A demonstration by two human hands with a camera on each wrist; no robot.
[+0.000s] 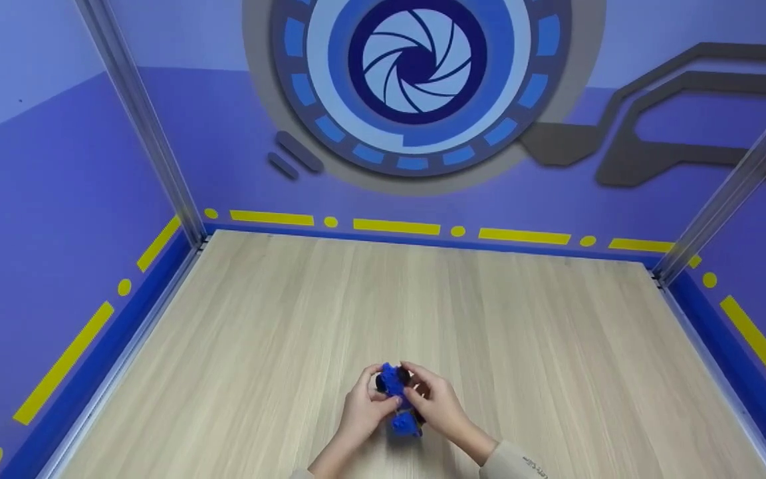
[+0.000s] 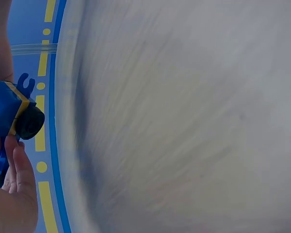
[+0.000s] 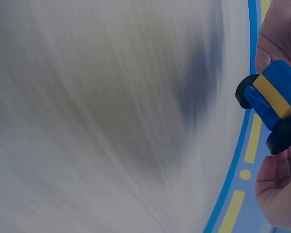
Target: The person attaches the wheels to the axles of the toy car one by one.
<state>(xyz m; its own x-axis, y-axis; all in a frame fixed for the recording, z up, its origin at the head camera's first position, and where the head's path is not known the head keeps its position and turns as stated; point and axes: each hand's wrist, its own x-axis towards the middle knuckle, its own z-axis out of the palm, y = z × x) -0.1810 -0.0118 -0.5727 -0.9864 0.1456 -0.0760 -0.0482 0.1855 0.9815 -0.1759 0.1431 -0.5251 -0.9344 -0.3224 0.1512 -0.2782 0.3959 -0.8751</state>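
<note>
A blue toy car (image 1: 404,423) with black wheels is held up between both hands, low in the middle of the head view. My left hand (image 1: 364,407) grips its left side, thumb across the blue body. On the other side my right hand (image 1: 441,403) pinches it, fingertips at a black wheel (image 1: 403,376). In the left wrist view the car (image 2: 2,109) shows a yellow strip, a small blue hook (image 2: 25,85) and studs beside the thumb. Two wheels and a yellow band (image 3: 274,96) appear in the right wrist view. Fingers cover part of the body.
The hands are over the near part of a light wood table (image 1: 330,299). Blue-purple printed walls (image 1: 197,146) with yellow dashes stand at the back and both sides. Metal posts (image 1: 150,126) rise at the two back corners.
</note>
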